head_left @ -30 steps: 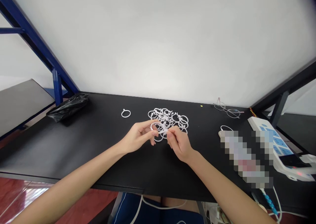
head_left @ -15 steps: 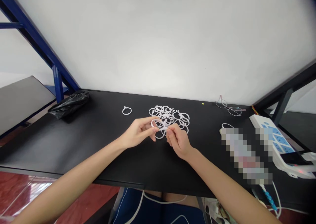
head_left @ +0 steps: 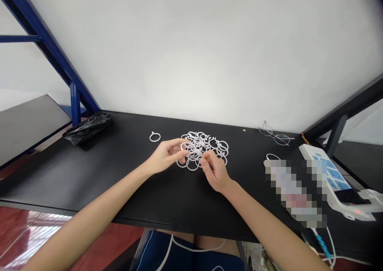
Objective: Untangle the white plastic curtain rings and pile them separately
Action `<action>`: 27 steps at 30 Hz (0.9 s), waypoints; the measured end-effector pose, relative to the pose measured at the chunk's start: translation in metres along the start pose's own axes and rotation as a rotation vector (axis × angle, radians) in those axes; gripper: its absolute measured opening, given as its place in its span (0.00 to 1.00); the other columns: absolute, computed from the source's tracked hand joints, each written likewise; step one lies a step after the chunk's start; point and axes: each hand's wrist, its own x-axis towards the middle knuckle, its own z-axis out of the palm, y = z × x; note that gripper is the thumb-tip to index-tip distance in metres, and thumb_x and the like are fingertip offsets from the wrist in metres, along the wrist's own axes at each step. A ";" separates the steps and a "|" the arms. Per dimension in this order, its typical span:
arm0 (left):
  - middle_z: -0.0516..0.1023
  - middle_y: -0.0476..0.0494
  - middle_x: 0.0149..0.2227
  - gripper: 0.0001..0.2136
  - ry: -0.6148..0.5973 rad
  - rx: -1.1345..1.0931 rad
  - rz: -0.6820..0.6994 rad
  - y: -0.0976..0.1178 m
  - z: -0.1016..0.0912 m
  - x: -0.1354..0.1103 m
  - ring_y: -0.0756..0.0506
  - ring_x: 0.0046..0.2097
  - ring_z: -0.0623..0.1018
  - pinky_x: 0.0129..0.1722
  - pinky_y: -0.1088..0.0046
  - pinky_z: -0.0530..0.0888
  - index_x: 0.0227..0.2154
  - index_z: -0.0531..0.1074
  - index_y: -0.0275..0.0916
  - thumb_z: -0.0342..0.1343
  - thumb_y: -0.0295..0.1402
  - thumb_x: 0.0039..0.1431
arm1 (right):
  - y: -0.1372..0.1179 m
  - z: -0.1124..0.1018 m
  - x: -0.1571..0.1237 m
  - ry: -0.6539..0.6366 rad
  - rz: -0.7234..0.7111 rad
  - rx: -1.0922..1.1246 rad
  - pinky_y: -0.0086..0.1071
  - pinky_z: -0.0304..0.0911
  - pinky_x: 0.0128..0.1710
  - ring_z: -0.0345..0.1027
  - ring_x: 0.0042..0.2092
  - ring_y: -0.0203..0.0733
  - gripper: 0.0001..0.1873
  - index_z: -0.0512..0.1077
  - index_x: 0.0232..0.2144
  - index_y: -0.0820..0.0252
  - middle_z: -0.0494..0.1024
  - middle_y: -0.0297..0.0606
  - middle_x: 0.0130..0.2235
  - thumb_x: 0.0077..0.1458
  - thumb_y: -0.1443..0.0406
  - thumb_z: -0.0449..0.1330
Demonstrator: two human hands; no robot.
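Observation:
A pile of several white plastic rings (head_left: 215, 145) lies on the black table (head_left: 119, 175). My left hand (head_left: 166, 156) reaches in from the left, its fingertips pinched on a white ring (head_left: 184, 146) at the pile's near-left edge. My right hand (head_left: 214, 171) is beside it, fingers curled and pinching the rings at the pile's near side. Both hands sit low, close to the table top. One single white ring (head_left: 154, 137) lies apart, to the left of the pile.
A crumpled black plastic bag (head_left: 88, 126) lies at the far left. Wire-frame glasses (head_left: 277, 137) rest near the wall. A white and blue power strip (head_left: 332, 175), a blurred object (head_left: 295, 193) and a white cable loop (head_left: 271, 156) occupy the right side.
Both hands, which held one ring raised between them, have dropped down and forward onto the near edge of the pile. The camera shifted slightly.

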 end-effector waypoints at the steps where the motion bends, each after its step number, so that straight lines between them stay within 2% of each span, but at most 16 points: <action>1: 0.74 0.49 0.26 0.20 0.005 -0.005 -0.002 0.000 -0.001 0.000 0.51 0.27 0.76 0.31 0.74 0.76 0.49 0.70 0.32 0.60 0.38 0.57 | -0.001 0.000 0.001 -0.001 0.000 -0.007 0.27 0.50 0.22 0.52 0.21 0.31 0.10 0.58 0.32 0.55 0.58 0.24 0.21 0.66 0.60 0.47; 5: 0.73 0.48 0.30 0.21 0.054 0.010 0.010 -0.001 -0.006 0.003 0.52 0.28 0.75 0.30 0.74 0.75 0.49 0.71 0.35 0.62 0.40 0.55 | -0.002 -0.001 0.001 0.001 0.014 -0.040 0.27 0.50 0.22 0.51 0.20 0.31 0.10 0.58 0.32 0.56 0.58 0.24 0.20 0.66 0.61 0.46; 8: 0.73 0.48 0.31 0.21 0.165 0.128 0.029 -0.003 -0.013 0.005 0.51 0.28 0.75 0.29 0.75 0.74 0.48 0.71 0.36 0.62 0.44 0.55 | -0.002 -0.002 0.002 -0.004 0.012 -0.042 0.27 0.50 0.22 0.51 0.20 0.31 0.09 0.59 0.33 0.56 0.57 0.24 0.20 0.67 0.61 0.46; 10: 0.74 0.47 0.31 0.21 0.297 0.355 0.052 -0.006 -0.018 0.007 0.49 0.31 0.75 0.31 0.73 0.74 0.46 0.72 0.37 0.61 0.46 0.55 | -0.002 -0.002 0.002 -0.012 0.012 -0.039 0.27 0.50 0.23 0.51 0.20 0.31 0.09 0.60 0.33 0.56 0.57 0.24 0.20 0.67 0.61 0.46; 13: 0.76 0.43 0.33 0.18 0.481 0.882 0.111 -0.014 -0.029 0.010 0.43 0.38 0.75 0.40 0.67 0.72 0.44 0.73 0.37 0.58 0.46 0.58 | 0.001 -0.002 0.002 -0.016 0.029 -0.039 0.27 0.50 0.23 0.51 0.20 0.31 0.09 0.61 0.35 0.56 0.56 0.24 0.20 0.67 0.61 0.46; 15: 0.77 0.40 0.35 0.17 0.492 1.140 0.117 -0.019 -0.036 0.011 0.40 0.41 0.73 0.43 0.64 0.69 0.44 0.72 0.36 0.55 0.45 0.61 | 0.002 -0.002 0.001 -0.013 0.051 -0.038 0.27 0.51 0.23 0.52 0.20 0.31 0.09 0.62 0.36 0.56 0.57 0.24 0.20 0.67 0.61 0.46; 17: 0.77 0.39 0.37 0.18 0.502 1.270 0.090 -0.024 -0.044 0.012 0.39 0.41 0.73 0.43 0.63 0.67 0.44 0.72 0.36 0.52 0.46 0.63 | 0.003 -0.002 0.000 -0.014 0.064 -0.041 0.27 0.51 0.23 0.52 0.20 0.32 0.09 0.62 0.37 0.56 0.58 0.24 0.20 0.67 0.60 0.46; 21: 0.78 0.36 0.38 0.20 0.553 1.439 0.039 -0.029 -0.054 0.012 0.37 0.44 0.72 0.49 0.60 0.63 0.43 0.72 0.36 0.47 0.48 0.64 | 0.004 -0.002 0.000 -0.026 0.064 -0.043 0.27 0.52 0.23 0.51 0.20 0.32 0.10 0.63 0.37 0.56 0.57 0.23 0.19 0.67 0.60 0.45; 27: 0.78 0.33 0.38 0.22 0.533 1.602 -0.041 -0.037 -0.058 0.010 0.34 0.43 0.72 0.52 0.56 0.61 0.40 0.74 0.34 0.44 0.49 0.65 | 0.003 -0.002 0.000 -0.010 0.074 -0.063 0.28 0.54 0.23 0.55 0.20 0.32 0.11 0.64 0.38 0.57 0.59 0.25 0.19 0.67 0.60 0.45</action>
